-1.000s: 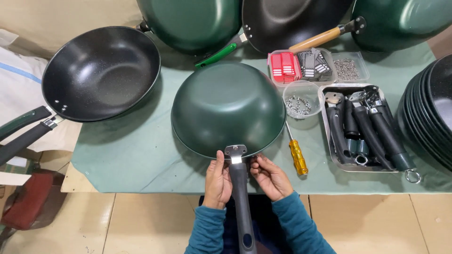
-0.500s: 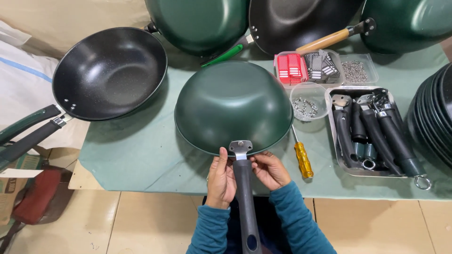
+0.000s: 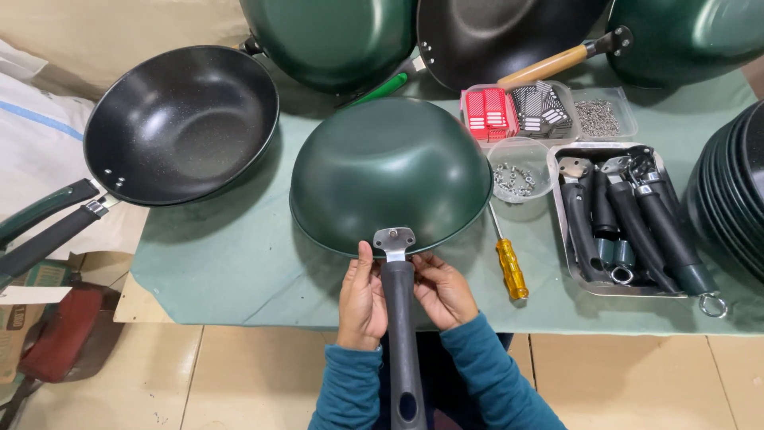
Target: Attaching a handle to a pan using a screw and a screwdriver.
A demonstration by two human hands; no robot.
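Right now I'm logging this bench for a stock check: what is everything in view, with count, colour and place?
Table cover: one, pale green, over the bench.
Upturned pan: one, green, centre, its rim at the hands.
Handle: one, black with a metal bracket, held against that pan's rim.
Open pan: one, black inside, left, with a dark handle.
Back pans: three, along the far edge, only partly in view.
Stacked pans: a dark stack, right edge; count unclear.
Screwdriver: one, yellow handle, right of the hands.
Tray: one, metal, holding several black handles.
Plastic tubs: three, clear, holding small parts.
Left hand: on the handle, teal sleeve.
Right hand: on the handle, teal sleeve.
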